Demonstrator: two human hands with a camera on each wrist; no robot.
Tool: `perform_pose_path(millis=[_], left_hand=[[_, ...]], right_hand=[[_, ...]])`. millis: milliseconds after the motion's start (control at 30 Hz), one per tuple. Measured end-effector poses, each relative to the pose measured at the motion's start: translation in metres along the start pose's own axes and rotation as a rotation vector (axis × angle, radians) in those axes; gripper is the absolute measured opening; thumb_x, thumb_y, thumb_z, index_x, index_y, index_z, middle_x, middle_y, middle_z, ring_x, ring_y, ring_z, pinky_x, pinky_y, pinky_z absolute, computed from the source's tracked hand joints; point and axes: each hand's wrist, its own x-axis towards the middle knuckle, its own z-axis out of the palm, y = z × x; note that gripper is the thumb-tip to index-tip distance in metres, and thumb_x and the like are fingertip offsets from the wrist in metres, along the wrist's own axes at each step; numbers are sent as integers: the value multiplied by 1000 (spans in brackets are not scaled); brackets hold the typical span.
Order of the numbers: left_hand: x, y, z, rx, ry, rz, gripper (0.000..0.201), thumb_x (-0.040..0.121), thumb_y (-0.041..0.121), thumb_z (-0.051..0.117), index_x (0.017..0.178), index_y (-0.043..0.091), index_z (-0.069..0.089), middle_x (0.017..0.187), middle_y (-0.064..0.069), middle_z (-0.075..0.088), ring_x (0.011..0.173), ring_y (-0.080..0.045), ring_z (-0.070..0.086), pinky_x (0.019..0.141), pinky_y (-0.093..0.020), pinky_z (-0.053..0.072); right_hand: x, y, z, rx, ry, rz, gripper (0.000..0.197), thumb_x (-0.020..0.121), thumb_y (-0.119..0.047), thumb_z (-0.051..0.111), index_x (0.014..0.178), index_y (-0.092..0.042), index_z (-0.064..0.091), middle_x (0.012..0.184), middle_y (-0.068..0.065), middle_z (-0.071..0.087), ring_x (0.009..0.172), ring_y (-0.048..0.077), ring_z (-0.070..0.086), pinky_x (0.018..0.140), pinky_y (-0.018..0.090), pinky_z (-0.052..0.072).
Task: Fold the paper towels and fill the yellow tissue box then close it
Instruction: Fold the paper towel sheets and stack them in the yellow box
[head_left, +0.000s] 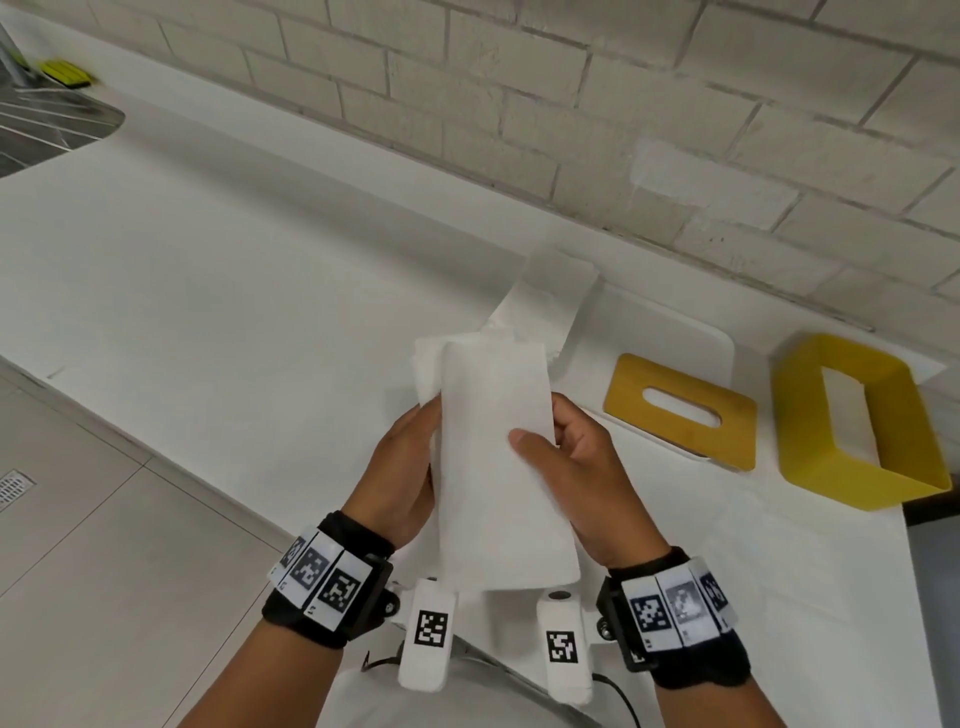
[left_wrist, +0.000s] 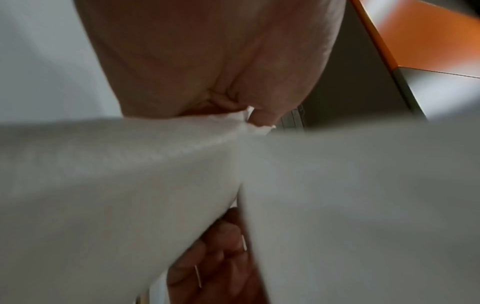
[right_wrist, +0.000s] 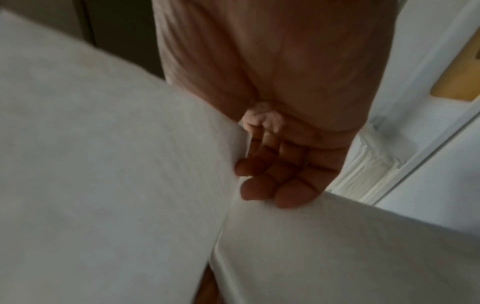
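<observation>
The left hand (head_left: 402, 467) and the right hand (head_left: 576, 457) each hold a grip on one side of the folded paper towel (head_left: 493, 452), raised above the surface (head_left: 234, 270), probably to square the fold. Right of them lie the yellow lid (head_left: 680, 410) and the open tissue box (head_left: 852, 421).

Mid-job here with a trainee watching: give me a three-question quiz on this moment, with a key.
1. True or false: the yellow lid is on the box.
2. Which holds the folded towel? A) left hand only B) right hand only C) both
3. Fill in: the box stands on the counter to the ___ of the lid.

Key: 1 false, the lid lies flat beside the box; 2 C; 3 right.
</observation>
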Motion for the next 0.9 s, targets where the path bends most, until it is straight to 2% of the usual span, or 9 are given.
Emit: perform_pose_path(millis=[133,233,400,500,567,767,833,900], left_hand=[[0,-1,3,-53,-48,-35,52,105,52,37,133,18,65,128,-10,72,121,-25,67,105,-45,48],[0,-4,4,-58,-89,-10,61,101,59,33,140,21,60,134,-8,69,127,-25,64,109,-46,45],[-3,-7,6,-42,-123,-6,49,103,47,39,134,17,63,129,-7,71,122,-23,67,105,-43,48],[-3,-10,6,-25,-107,-21,46,103,42,44,133,13,64,127,-10,72,120,-27,68,108,-47,48],[-3,-14,6,-23,-104,-33,47,100,42,48,134,13,63,128,-11,72,121,-28,67,109,-49,47],[2,-20,7,-26,-33,-69,38,104,34,50,133,12,64,123,-11,74,116,-28,70,106,-48,50],[4,-20,3,-26,3,-68,37,105,33,51,132,12,65,122,-10,74,115,-29,70,103,-46,52],[6,-17,-4,-43,52,-57,36,105,31,52,131,11,66,120,-10,75,113,-28,71,100,-44,53]], right_hand=[[-3,1,-2,18,9,11,26,97,-2,60,117,-16,67,109,2,77,102,22,74,90,36,58],[-5,0,-5,5,-5,8,26,97,-3,62,119,-15,67,110,0,77,103,19,73,89,32,58],[-7,2,-5,18,1,0,23,98,-7,62,119,-16,67,109,0,78,104,18,73,91,31,58],[-6,5,-6,29,11,4,21,99,-8,63,118,-16,67,109,2,78,104,20,74,92,35,57],[-7,5,-7,62,8,11,21,99,-8,62,118,-15,67,110,3,77,105,21,73,92,35,57],[-4,9,-9,63,12,27,19,98,-13,65,116,-16,68,107,5,78,103,20,73,91,35,57],[1,15,-16,21,63,39,15,99,-19,65,113,-18,69,97,8,75,91,18,70,82,34,55],[8,28,-31,-64,187,65,11,98,-20,64,107,-21,69,87,0,71,81,15,65,75,31,51]])
